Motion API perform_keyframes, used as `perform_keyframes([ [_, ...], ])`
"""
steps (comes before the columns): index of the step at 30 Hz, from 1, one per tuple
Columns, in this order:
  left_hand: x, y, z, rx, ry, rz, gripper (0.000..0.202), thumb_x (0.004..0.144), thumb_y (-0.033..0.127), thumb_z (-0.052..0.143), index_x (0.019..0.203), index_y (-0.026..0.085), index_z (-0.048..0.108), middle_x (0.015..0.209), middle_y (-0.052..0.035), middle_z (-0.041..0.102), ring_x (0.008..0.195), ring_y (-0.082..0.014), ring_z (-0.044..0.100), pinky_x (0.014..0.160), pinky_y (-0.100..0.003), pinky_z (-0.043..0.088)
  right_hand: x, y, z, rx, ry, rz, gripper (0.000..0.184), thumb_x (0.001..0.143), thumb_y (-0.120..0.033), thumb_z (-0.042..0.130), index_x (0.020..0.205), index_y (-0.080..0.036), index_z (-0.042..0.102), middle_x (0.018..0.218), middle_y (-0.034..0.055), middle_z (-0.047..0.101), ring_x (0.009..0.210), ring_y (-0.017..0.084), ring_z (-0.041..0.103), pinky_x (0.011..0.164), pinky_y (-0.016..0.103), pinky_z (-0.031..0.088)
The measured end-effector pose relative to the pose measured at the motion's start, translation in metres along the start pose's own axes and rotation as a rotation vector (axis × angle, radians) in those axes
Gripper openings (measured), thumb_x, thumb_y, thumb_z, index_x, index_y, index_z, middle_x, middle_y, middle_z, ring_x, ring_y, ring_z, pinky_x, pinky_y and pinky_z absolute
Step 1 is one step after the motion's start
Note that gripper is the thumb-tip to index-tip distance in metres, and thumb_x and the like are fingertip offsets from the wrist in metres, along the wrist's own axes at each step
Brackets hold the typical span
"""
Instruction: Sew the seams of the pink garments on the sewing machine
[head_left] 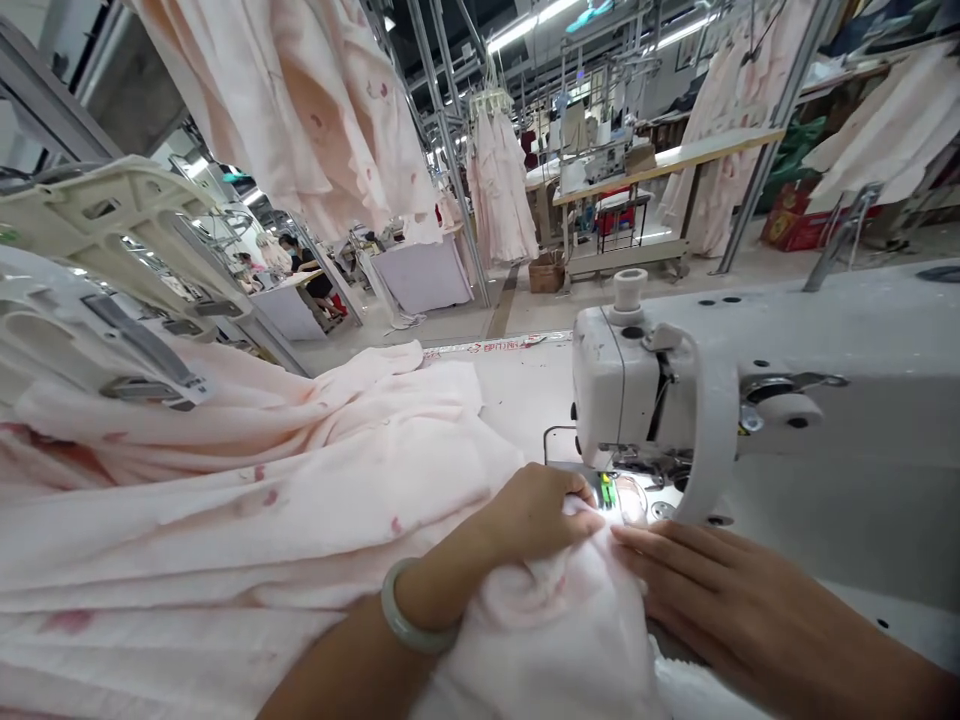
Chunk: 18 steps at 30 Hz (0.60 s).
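Pink cloth [360, 480] with small reddish marks spreads in loose folds from the far left across to the needle end of the sewing machine. Over at the left edge, a cream plastic arm [142, 195] reaches above it, and a grey clip [142, 390] rests against the folds. More pale pink cloth [300, 110] hangs overhead, and further off, beneath it, I can see a person [319, 285] in dark clothing by a table.

Nearer the middle, a pale bracelet [409, 612] circles the worker's left wrist. That left hand [536, 510] has thumb and fingers pinched together on the cloth, just beside the small green part [607, 490] under the lit needle area. Above stands the white sewing machine [626, 380], its body running off to the right. The right hand [720, 590] lies with straight fingers side by side, fingertips on the cloth's edge, not gripping. Behind the machine, a red box [802, 215] sits on the floor.
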<state>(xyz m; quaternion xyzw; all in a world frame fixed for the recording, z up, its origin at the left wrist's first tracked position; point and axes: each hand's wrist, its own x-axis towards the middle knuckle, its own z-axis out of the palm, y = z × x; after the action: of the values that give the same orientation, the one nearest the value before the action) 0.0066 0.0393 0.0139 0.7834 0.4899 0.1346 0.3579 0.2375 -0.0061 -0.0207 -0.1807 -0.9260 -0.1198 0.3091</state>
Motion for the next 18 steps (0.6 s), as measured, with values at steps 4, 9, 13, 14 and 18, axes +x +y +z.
perform_keyframes([
  [4,-0.003,0.004,0.002,0.045,0.014,0.011,0.01,0.089,0.029,0.071,0.096,0.021,0.073,0.106,-0.003,0.079,0.102,-0.023,0.072,0.092,-0.031,0.051,0.001,0.001,0.001,-0.01,-0.046,0.029,0.034,0.11,-0.019,0.044,0.128,-0.014,0.072,0.115,0.0086,0.079,0.094,0.024,0.072,0.084,0.04,0.056],
  [9,-0.006,0.009,0.008,0.216,0.084,0.023,0.011,0.092,0.028,0.07,0.098,0.019,0.069,0.11,-0.0084,0.073,0.109,-0.0271,0.066,0.103,-0.04,0.05,0.004,-0.001,-0.002,-0.003,-0.071,0.061,0.036,0.113,-0.027,0.04,0.131,-0.014,0.069,0.115,0.0076,0.079,0.096,0.023,0.072,0.081,0.038,0.056],
  [13,-0.008,0.012,0.011,0.261,0.095,-0.021,0.011,0.093,0.027,0.067,0.1,0.019,0.067,0.117,-0.01,0.066,0.117,-0.0286,0.062,0.109,-0.044,0.048,0.006,-0.001,-0.005,0.028,-0.077,0.084,0.036,0.115,-0.029,0.037,0.123,-0.015,0.07,0.12,0.0092,0.078,0.097,0.022,0.072,0.082,0.037,0.055],
  [14,-0.008,0.014,0.011,0.259,0.095,-0.035,0.01,0.093,0.027,0.066,0.1,0.019,0.066,0.118,-0.0095,0.065,0.118,-0.0286,0.061,0.109,-0.044,0.047,0.006,-0.001,-0.005,0.045,-0.078,0.1,0.035,0.114,-0.028,0.038,0.12,-0.015,0.07,0.12,0.0092,0.078,0.098,0.022,0.072,0.082,0.037,0.055],
  [18,-0.009,0.017,0.011,0.272,0.095,-0.075,0.008,0.091,0.025,0.063,0.098,0.021,0.064,0.118,-0.0072,0.062,0.118,-0.028,0.057,0.11,-0.044,0.046,0.002,-0.001,-0.003,0.059,-0.104,0.124,0.029,0.112,-0.025,0.041,0.118,-0.017,0.069,0.122,0.0076,0.077,0.1,0.022,0.071,0.085,0.038,0.053],
])
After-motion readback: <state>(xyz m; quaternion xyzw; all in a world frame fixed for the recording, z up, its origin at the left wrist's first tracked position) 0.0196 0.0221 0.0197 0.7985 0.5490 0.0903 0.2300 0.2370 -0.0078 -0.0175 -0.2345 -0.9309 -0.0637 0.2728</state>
